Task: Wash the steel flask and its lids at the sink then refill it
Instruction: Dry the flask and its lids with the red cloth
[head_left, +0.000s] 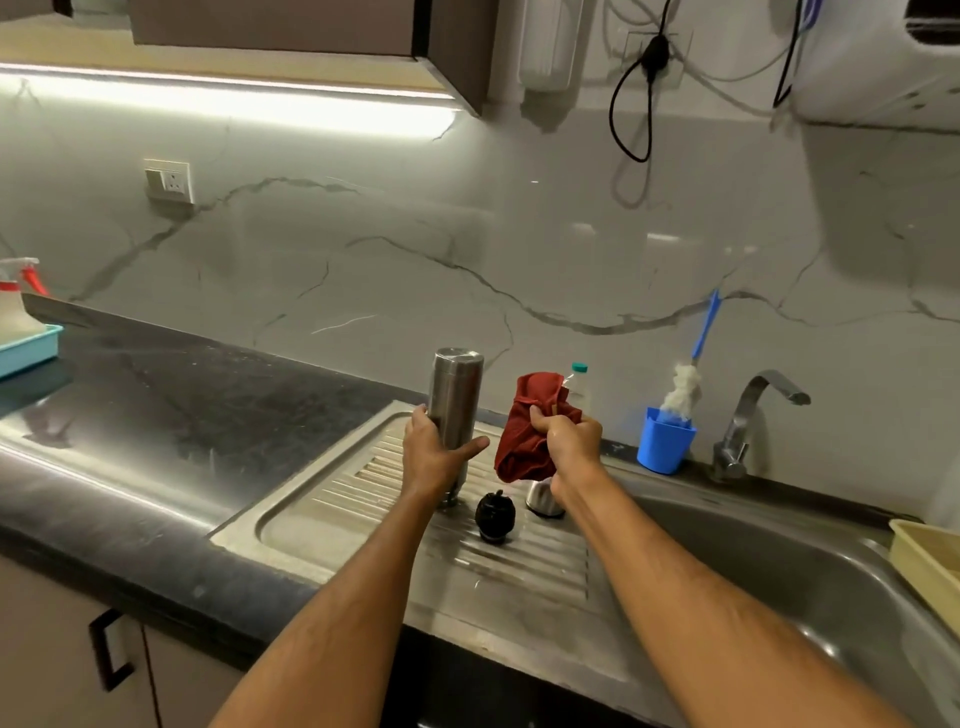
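The left hand (434, 457) grips the steel flask (454, 402), held upside down over the ribbed drainboard (363, 499), while the right hand (569, 441) clutches a bunched red cloth (530, 421) beside it, above the black stopper (494, 515) and the steel cap (540, 499) resting on the drainboard.

Brushed steel flask (454, 400), ribbed steel drainboard (363, 499), red cloth (530, 431), glossy marble-look backsplash (415, 249).

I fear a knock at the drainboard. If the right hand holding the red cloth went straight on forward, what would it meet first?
Probably the clear plastic bottle with the teal cap behind the red cloth that the right hand grips; depth is unclear.
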